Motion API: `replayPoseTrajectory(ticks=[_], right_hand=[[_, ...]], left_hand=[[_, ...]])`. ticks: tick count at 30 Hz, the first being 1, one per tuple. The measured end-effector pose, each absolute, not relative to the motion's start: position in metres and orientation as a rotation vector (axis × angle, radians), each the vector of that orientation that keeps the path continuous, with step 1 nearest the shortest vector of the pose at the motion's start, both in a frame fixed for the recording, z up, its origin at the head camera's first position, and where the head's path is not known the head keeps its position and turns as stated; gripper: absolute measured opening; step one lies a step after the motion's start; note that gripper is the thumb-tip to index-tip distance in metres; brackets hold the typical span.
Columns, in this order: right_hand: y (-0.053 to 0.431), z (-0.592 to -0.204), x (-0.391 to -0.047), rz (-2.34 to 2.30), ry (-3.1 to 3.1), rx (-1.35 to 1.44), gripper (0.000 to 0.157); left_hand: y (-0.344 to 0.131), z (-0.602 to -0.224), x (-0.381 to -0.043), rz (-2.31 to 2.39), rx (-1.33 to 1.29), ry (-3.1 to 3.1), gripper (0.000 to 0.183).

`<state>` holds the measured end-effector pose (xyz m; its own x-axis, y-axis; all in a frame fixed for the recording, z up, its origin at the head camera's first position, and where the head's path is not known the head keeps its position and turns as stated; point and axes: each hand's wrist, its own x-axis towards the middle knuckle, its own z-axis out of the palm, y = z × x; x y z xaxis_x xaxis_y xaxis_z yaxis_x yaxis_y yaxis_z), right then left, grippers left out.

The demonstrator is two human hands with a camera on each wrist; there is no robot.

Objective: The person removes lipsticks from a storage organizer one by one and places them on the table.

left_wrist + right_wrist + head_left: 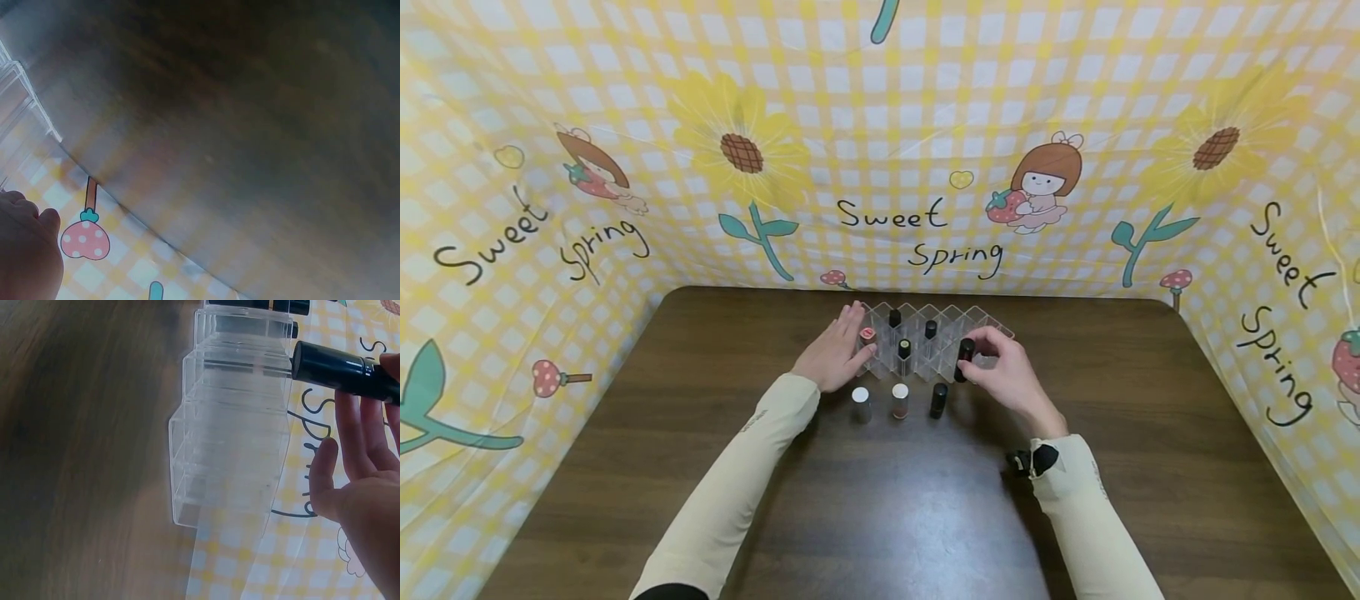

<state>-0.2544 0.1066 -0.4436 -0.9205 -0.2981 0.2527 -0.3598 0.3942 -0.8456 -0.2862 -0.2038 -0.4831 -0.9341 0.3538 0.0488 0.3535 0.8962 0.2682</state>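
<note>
A clear plastic lipstick organizer with slanted compartments stands near the back of the table. My left hand rests at its left end with fingers extended; the left wrist view catches only part of that hand. My right hand pinches a black lipstick tube between thumb and fingers at the organizer's right part. From the right wrist, that tube's end appears right at the top rim. Standing in the compartments are a red-topped tube by my left thumb and several black tubes.
In front of the organizer, a white-capped grey tube, a white-capped pinkish tube and a black tube stand in a row on the brown wooden table. Yellow checked cloth hangs behind and along both sides.
</note>
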Motion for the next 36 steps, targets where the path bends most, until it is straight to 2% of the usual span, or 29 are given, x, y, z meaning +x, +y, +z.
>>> replayPoseTrajectory(ticks=[36], right_hand=[[0.129, -0.458, -0.244, 1.564, -2.757, 0.820, 0.026]], left_hand=[[-0.204, -0.486, -0.288, 0.463, 0.590, 3.061, 0.078]])
